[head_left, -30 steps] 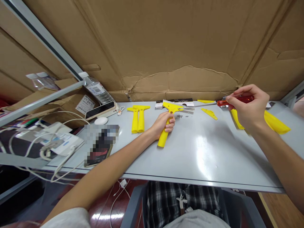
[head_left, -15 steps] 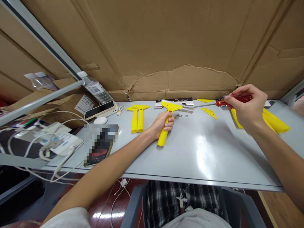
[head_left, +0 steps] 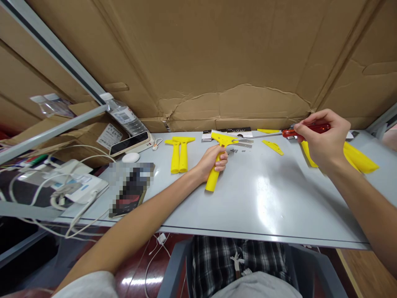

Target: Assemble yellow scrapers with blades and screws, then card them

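My left hand [head_left: 212, 162] is wrapped round the handle of a yellow T-shaped scraper [head_left: 212, 181], held above the table with its wide head up. My right hand [head_left: 325, 138] grips the red handle of a screwdriver [head_left: 290, 133]. Its long metal shaft points left, and the tip meets the right end of the scraper's head. Just behind and below the tip lie thin metal blades [head_left: 246, 145] and several small screws [head_left: 235, 151]. A loose yellow cover plate [head_left: 273, 147] rests between the two hands.
Two yellow scraper handles [head_left: 183, 159] lie left of my left hand. More yellow parts [head_left: 361, 159] are beside and behind my right forearm. A phone [head_left: 132, 192], white cables [head_left: 74, 207] and a bottle [head_left: 127, 116] occupy the left side. Cardboard [head_left: 235, 103] closes off the back.
Almost nothing differs. My right hand and the screwdriver have shifted very slightly, with the tip still at the scraper's head.
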`<state>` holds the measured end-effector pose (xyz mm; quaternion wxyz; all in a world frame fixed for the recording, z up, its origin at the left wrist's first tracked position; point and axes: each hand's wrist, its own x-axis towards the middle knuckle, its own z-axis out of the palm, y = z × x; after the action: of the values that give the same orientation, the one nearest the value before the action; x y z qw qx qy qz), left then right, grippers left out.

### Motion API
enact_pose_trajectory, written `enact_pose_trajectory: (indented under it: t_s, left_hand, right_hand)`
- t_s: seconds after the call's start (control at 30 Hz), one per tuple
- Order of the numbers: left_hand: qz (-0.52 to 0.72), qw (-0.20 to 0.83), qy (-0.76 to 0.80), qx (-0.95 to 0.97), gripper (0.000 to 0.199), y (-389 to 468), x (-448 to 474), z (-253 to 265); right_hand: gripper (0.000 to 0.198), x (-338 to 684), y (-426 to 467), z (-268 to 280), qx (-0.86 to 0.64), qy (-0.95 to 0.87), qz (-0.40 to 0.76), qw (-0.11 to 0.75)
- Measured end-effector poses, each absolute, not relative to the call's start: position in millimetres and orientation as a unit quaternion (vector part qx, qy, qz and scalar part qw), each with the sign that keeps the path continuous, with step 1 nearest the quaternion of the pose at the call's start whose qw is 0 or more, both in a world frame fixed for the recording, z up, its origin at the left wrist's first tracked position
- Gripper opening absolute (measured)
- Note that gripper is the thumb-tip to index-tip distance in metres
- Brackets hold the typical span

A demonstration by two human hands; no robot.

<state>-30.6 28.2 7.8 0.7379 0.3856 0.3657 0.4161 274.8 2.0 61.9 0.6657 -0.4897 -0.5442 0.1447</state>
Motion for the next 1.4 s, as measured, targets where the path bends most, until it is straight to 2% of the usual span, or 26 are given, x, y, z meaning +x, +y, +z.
enact_pose_trajectory:
  t_s: [0.93,1.4]
  left_hand:
    - [0.416,0.736,0.366,0.388,0.028,27,-30,9]
    - [0.415,0.718,0.388,0.401,0.027,23,-25,10]
  right_hand:
    - [0.033,271,-1,65,-0.496,-0.534,0.147,0.668]
    - [0.023,256,-18,83,-0.495,-0.597,0.043,0.630]
